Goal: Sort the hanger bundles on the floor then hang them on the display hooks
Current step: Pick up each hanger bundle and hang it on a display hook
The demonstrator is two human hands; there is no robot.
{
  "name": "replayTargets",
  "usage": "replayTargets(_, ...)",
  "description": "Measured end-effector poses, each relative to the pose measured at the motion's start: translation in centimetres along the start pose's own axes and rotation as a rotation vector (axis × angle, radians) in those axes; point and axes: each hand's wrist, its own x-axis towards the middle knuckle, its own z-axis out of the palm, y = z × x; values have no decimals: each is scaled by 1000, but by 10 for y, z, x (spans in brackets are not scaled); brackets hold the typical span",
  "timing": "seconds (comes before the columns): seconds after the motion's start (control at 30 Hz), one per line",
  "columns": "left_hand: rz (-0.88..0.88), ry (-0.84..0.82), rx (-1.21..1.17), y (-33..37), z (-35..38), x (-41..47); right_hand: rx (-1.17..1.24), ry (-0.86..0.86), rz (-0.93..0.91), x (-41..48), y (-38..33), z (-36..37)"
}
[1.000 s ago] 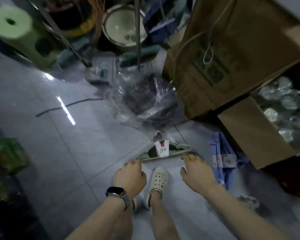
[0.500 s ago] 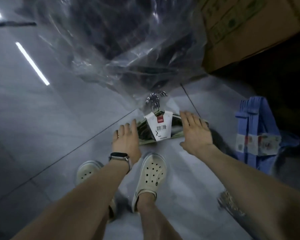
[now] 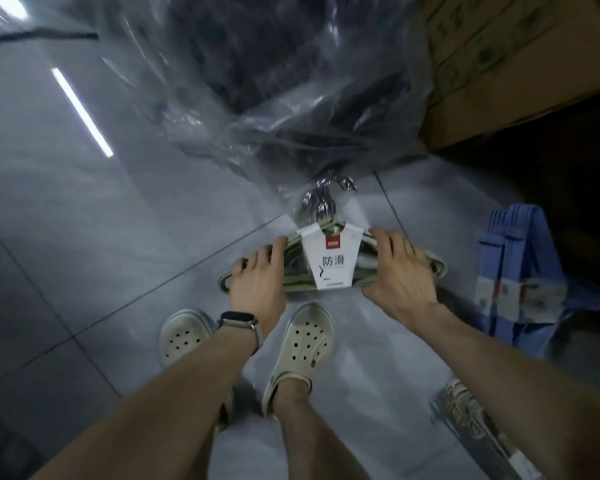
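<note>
A bundle of pale green hangers point(image 3: 298, 282) with a white paper label and chrome hooks lies on the grey tiled floor just ahead of my feet. My left hand point(image 3: 257, 282) grips its left shoulder, fingers curled over the top bar. My right hand point(image 3: 395, 271) grips the right shoulder, fingers over the top and thumb under the bottom bar. A blue hanger bundle point(image 3: 520, 268) with a label lies on the floor to the right. Another bundle point(image 3: 465, 410) shows blurred at the lower right.
A big clear plastic bag point(image 3: 257, 81) holding dark hangers lies right behind the green bundle. Cardboard boxes point(image 3: 520, 64) stand at the upper right with a dark gap beneath them. My feet in pale clogs point(image 3: 302, 341) stand directly below the bundle.
My head has dropped closer to the floor. Both hands moved from flat beside the green bundle to curled round its two shoulders.
</note>
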Motion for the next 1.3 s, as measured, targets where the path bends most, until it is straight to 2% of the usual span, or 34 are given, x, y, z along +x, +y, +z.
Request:
replayTargets(0.23, 18, 12, -104, 3, -140, -78, 64, -66, -80, -56, -21, -148)
replayTargets(0.5, 46, 223, -124, 7, -318, -212, 122, 2, -187, -137, -81, -332)
replayTargets(0.73, -26, 373, -138, -12, -424, -340, 76, 63, -288, -216, -157, -459)
replayTargets(0.83, -122, 512, -186, -34, -461, -396, 99, 118, -320, -243, -205, -503)
replayTargets(0.93, -297, 774, -286, -66, -502, -457, 154, 203, -366, -266, -265, -545)
replayTargets(1.0, -395, 990, -433, -83, -536, -504, 225, 284, -404, -283, -309, -570)
replayTargets(1.07, -475, 1111, -756, -99, -568, -547, 288, 349, -457, -299, -355, -594)
replayTargets(1.13, -455, 1103, -1139, -121, -589, -578, 323, 401, -508, -316, -404, -616)
replayTargets(1.2, -338, 1095, -1475, -144, -606, -602, 362, 435, -560, -335, -452, -632)
replayTargets(1.3, -186, 1083, -1676, -162, -629, -640, 448, 458, -655, -370, -522, -645)
